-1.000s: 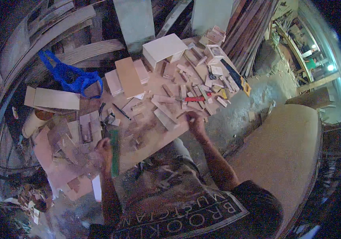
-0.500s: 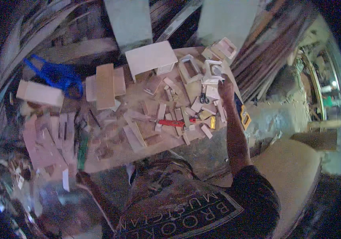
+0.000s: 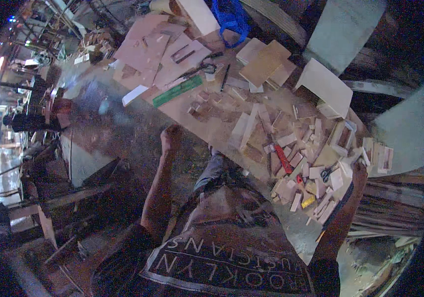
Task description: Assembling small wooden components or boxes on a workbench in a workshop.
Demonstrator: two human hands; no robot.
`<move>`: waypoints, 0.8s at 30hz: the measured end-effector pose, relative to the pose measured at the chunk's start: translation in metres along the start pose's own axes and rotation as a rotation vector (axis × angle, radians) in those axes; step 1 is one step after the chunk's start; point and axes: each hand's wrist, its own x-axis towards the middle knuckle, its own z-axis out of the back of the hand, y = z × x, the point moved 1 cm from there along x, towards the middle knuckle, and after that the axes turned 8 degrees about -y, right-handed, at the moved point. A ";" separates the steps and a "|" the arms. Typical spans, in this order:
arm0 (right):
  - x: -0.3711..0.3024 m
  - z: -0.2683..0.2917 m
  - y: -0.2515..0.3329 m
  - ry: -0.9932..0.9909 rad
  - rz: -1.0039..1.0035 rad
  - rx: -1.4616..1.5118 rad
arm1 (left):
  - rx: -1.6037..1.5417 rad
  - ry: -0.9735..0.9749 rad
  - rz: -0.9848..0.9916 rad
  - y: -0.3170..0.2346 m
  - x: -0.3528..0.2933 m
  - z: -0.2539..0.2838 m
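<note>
My right hand [image 3: 359,169] is at the right end of the worktable, its fingers closed on a small pale wooden frame [image 3: 354,157] that it partly hides. Beside that frame stands a second open wooden frame [image 3: 343,136]. Scissors [image 3: 325,174] with dark handles lie close to my right hand among small wood offcuts [image 3: 296,159]. My left hand [image 3: 171,136] hangs off the table's front edge, curled into a fist, and nothing shows sticking out of it. A red-handled tool [image 3: 283,158] and a yellow piece [image 3: 309,201] lie among the offcuts.
On the worktable [image 3: 172,111] rest a green strip [image 3: 177,91], a white strip [image 3: 135,95], thin boards [image 3: 140,47], a pencil-like dark stick [image 3: 225,77] and stacked panels [image 3: 265,63]. A small white wooden table [image 3: 326,88] stands farther back, near a blue bundle [image 3: 231,22].
The view has swung left, so the table now slants down to the right. My left hand has moved away from the green strip. The right hand stays at the small frame.
</note>
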 end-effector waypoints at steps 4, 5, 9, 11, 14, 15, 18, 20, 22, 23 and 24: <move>0.025 -0.007 -0.039 -0.188 0.217 -0.089 | -0.567 0.190 0.333 -0.005 0.012 -0.035; 0.034 -0.018 -0.006 -0.073 0.106 -0.117 | -0.042 0.058 0.178 -0.002 0.014 -0.024; 0.038 -0.010 -0.039 -0.223 0.717 -0.375 | 0.263 0.085 -0.031 -0.031 0.016 -0.034; 0.035 0.001 -0.081 -0.267 0.722 -0.455 | 0.068 0.088 0.052 -0.013 0.027 -0.069; 0.027 -0.059 -0.025 0.206 0.472 -0.579 | 0.289 0.066 0.046 -0.043 0.028 -0.031; 0.026 -0.065 -0.047 0.047 0.499 -0.304 | 0.275 0.078 0.043 -0.034 0.031 -0.037; 0.052 -0.072 -0.140 -0.030 0.340 0.135 | 0.178 0.139 0.027 0.011 0.041 -0.083; 0.079 -0.068 -0.169 0.021 0.136 0.338 | 0.117 0.175 -0.015 0.032 0.041 -0.115; 0.068 -0.082 -0.173 0.102 -0.031 0.644 | 0.113 0.164 -0.067 0.043 0.046 -0.126; 0.103 -0.086 -0.137 0.161 -0.048 0.791 | 0.107 0.098 -0.062 0.069 0.045 -0.097; 0.112 -0.072 -0.127 0.200 -0.106 0.919 | 0.079 0.075 -0.073 0.084 0.042 -0.099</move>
